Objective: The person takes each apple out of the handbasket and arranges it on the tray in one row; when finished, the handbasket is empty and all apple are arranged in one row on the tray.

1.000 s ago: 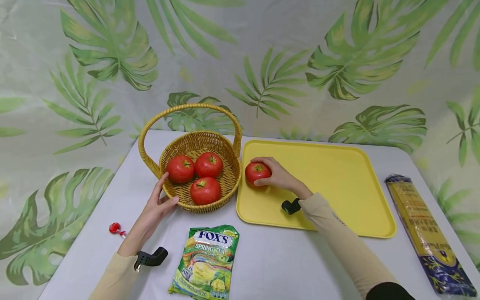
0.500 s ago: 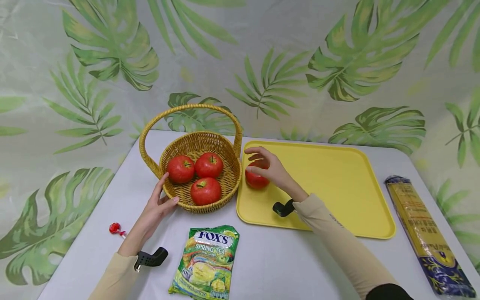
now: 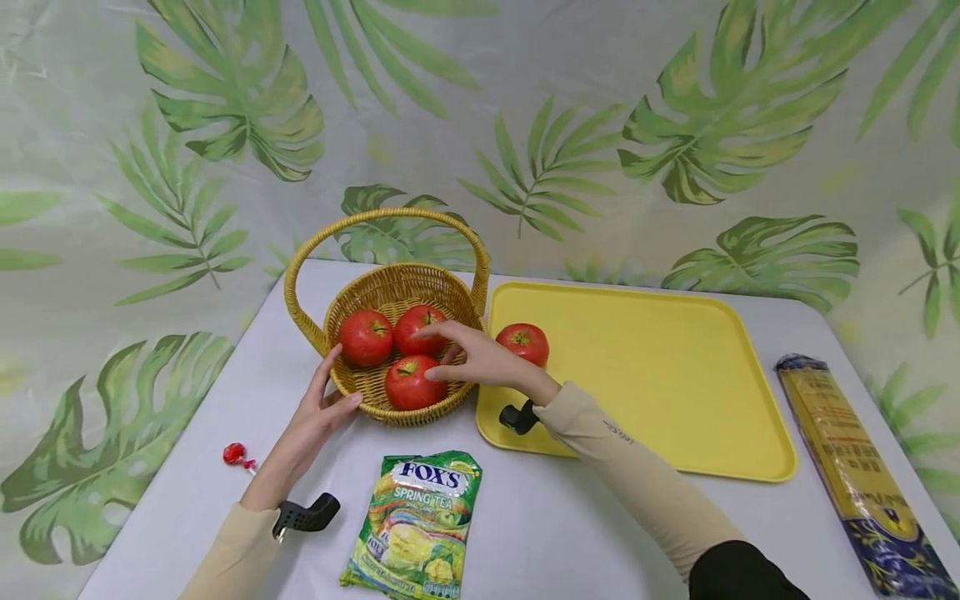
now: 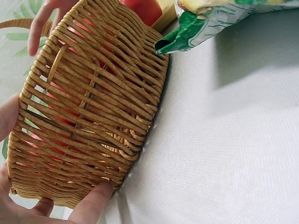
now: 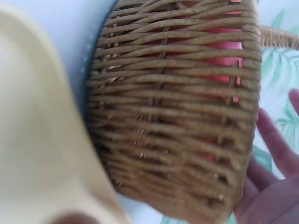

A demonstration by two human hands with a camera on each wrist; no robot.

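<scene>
A wicker basket (image 3: 375,408) with a tall handle holds three red apples: a left one (image 3: 365,337), a back one (image 3: 411,325) and a front one (image 3: 412,383). My left hand (image 3: 309,425) grips the basket's near left rim, and its fingers (image 4: 96,200) lie against the woven wall in the left wrist view. Above the basket's right side is my right hand (image 3: 480,357), fingers spread and loosely bent, nothing held. Its thumb is close to the front apple; contact cannot be told. Another red apple (image 3: 525,342) sits on the yellow tray (image 3: 637,375), partly behind the right wrist.
A green Fox's candy bag (image 3: 416,525) lies in front of the basket. To the left is a red lollipop (image 3: 235,454), near the left forearm. A long pasta pack (image 3: 862,467) lies right of the tray. A leaf-print cloth (image 3: 555,150) hangs behind the table.
My right hand has let go of the apple on the tray, lifted and moved left over the basket. That apple stays on the tray. My left hand keeps its place on the rim.
</scene>
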